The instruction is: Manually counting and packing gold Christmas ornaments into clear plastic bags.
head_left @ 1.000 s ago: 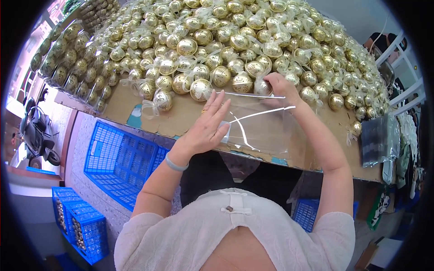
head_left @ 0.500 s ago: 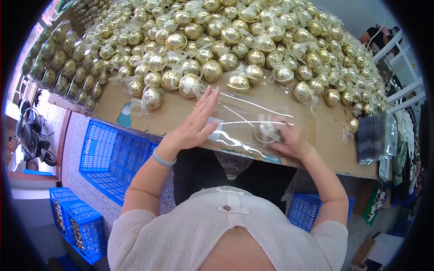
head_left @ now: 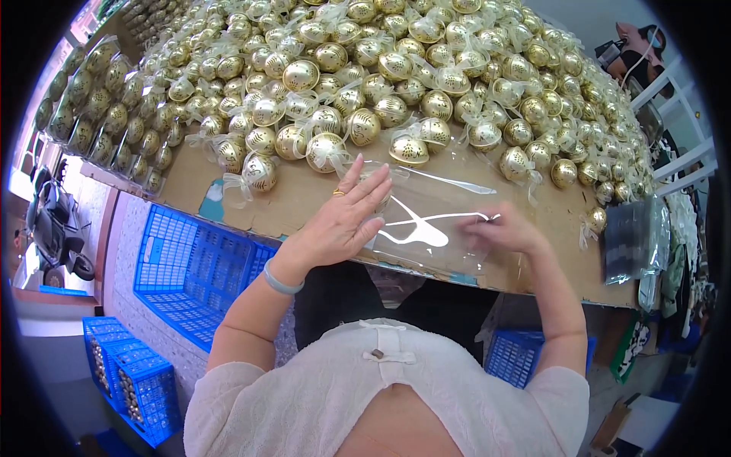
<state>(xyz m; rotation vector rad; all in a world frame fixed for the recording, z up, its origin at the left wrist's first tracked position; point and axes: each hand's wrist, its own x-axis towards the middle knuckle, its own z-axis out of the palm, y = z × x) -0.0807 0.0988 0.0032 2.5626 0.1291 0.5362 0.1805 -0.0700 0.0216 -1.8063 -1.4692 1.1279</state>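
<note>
A: Left hand (head_left: 343,221) flat, fingers spread, pressing the clear plastic bag (head_left: 434,217) on the table (head_left: 304,190). Right hand (head_left: 506,232) pinching the bag's right end.

B: Handling?

A: Probably thin, floppy, slippery; best held by the edges. One bag.

B: Gold balls (head_left: 327,148)?

A: Too many to count. Three blue crates (head_left: 190,266), left of the table.

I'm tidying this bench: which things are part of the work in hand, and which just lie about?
In hand:
- left hand flat on the clear bag
- right hand at the bag's edge
- gold balls heaped behind

Lying about:
- blue crates
- packet stack
- scooter
</note>
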